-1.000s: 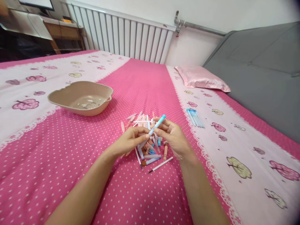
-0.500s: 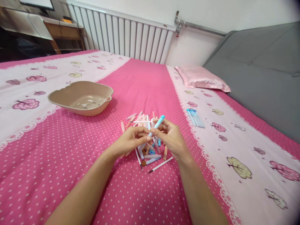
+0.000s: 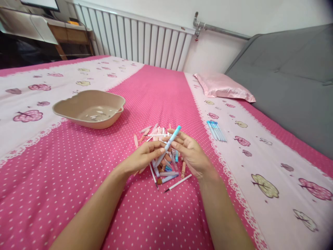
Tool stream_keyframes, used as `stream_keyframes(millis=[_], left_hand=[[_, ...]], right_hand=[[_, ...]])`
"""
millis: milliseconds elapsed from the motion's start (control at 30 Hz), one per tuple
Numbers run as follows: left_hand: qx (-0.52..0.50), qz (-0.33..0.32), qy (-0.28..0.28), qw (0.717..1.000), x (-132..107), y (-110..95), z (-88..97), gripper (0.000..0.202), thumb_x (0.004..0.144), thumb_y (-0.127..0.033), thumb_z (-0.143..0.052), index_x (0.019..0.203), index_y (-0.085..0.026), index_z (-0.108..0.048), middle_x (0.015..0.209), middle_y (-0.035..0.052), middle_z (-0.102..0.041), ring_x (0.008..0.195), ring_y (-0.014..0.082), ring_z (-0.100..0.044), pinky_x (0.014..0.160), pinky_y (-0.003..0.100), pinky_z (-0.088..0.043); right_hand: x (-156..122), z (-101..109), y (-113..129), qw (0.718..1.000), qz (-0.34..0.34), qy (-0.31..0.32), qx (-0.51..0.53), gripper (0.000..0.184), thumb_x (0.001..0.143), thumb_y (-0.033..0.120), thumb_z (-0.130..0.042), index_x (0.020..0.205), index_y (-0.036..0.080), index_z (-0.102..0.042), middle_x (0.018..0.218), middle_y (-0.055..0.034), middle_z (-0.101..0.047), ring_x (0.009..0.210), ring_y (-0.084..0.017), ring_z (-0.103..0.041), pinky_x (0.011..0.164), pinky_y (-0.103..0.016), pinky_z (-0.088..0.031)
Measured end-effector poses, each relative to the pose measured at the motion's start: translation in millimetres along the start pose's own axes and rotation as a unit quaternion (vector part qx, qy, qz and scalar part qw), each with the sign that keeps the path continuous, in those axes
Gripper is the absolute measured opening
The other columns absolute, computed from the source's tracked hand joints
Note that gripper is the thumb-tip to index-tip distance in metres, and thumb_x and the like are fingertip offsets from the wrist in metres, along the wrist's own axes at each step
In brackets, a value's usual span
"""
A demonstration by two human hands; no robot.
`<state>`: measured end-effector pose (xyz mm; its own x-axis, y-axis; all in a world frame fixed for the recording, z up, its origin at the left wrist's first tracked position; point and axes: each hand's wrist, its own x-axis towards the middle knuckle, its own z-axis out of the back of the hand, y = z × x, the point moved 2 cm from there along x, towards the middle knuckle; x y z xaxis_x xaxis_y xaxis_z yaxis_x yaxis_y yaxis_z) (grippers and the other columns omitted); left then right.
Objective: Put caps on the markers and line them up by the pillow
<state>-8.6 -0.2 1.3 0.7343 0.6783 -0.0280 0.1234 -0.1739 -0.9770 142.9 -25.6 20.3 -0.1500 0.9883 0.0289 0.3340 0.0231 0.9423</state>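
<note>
A light blue pen [image 3: 172, 139] with a bright blue end tilts up to the right over the pile. My left hand [image 3: 143, 156] pinches its lower part between thumb and fingers. Close against the pen, my right hand [image 3: 194, 154] has its thumb lifted off and its fingers spread behind the barrel; whether they touch it I cannot tell. Beneath both hands lies a heap of loose pen parts [image 3: 169, 174] in pink, blue, white and orange, partly hidden. A white refill [image 3: 178, 183] with a dark tip lies at the heap's near side.
On the left stands a beige basin [image 3: 104, 123] with small white pieces inside. Several blue pens [image 3: 216, 131] lie side by side to the right. Farther back are a pink pillow [image 3: 223, 86], a grey headboard [image 3: 283, 59] and a white radiator [image 3: 135, 34].
My right thumb has come off the pen and its fingers have loosened. The pen shows more of its barrel, and my left hand keeps hold of it.
</note>
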Motion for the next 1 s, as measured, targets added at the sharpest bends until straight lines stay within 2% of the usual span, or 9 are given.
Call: stream_keyframes(millis=[233,467,667,800,900,1000], left_hand=[[0.009,-0.003,-0.005,1.0,-0.9,-0.7,-1.8,0.029,0.081,-0.039,-0.06,0.094,-0.012,-0.059,0.08,0.0057,-0.065,0.065,0.0151,-0.063,0.059,0.027,-0.05],[0.017,-0.014,-0.003,1.0,0.4,-0.1,-0.9,0.028,0.08,-0.036,-0.063,0.094,-0.012,-0.057,0.08,0.0061,-0.066,0.066,0.0153,-0.064,0.063,0.027,-0.05],[0.043,-0.019,0.002,0.999,0.8,-2.1,-0.7,0.027,0.079,-0.036,-0.063,0.09,-0.012,-0.057,0.073,0.0061,-0.067,0.066,0.0156,-0.064,0.062,0.026,-0.049],[0.022,-0.019,-0.006,1.0,0.5,-2.0,-1.2,0.027,0.079,-0.035,-0.064,0.092,-0.013,-0.057,0.075,0.0045,-0.066,0.064,0.0142,-0.063,0.061,0.026,-0.049],[-0.002,-0.01,-0.003,1.0,-0.1,-1.2,-2.1,0.028,0.08,-0.037,-0.062,0.093,-0.013,-0.058,0.078,0.0052,-0.065,0.065,0.0153,-0.063,0.059,0.026,-0.049],[-0.012,-0.008,-0.002,1.0,-0.5,-1.1,-2.6,0.027,0.081,-0.037,-0.06,0.094,-0.013,-0.058,0.081,0.0059,-0.065,0.066,0.0158,-0.063,0.058,0.026,-0.049]], right_hand=[[-0.2,0.9,-0.4,0.999,-0.015,-0.037,0.002,0.037,0.069,0.023,-0.073,0.104,0.02,-0.06,0.092,-0.0035,-0.07,0.081,-0.017,-0.066,0.06,-0.025,-0.051],[0.0,0.5,0.8,0.997,-0.008,-0.071,-0.014,0.045,0.056,0.025,-0.081,0.097,0.019,-0.063,0.076,0.0005,-0.068,0.069,-0.013,-0.064,0.062,-0.024,-0.05],[0.3,-3.1,-2.1,0.996,0.008,-0.082,-0.042,0.042,0.057,0.026,-0.081,0.094,0.019,-0.062,0.072,0.0023,-0.065,0.066,-0.012,-0.061,0.061,-0.023,-0.048],[0.9,-6.1,-3.1,0.996,0.012,-0.073,-0.042,0.041,0.062,0.029,-0.079,0.097,0.02,-0.061,0.082,-0.0003,-0.067,0.074,-0.013,-0.062,0.066,-0.024,-0.049],[0.1,-7.2,-0.1,0.999,0.011,-0.034,-0.001,0.034,0.072,0.033,-0.071,0.103,0.022,-0.061,0.098,-0.0031,-0.067,0.084,-0.015,-0.063,0.073,-0.026,-0.051],[-1.3,-6.3,2.4,0.999,0.002,0.009,0.034,0.036,0.076,0.03,-0.067,0.111,0.025,-0.058,0.107,-0.0034,-0.066,0.087,-0.017,-0.064,0.073,-0.03,-0.053]])
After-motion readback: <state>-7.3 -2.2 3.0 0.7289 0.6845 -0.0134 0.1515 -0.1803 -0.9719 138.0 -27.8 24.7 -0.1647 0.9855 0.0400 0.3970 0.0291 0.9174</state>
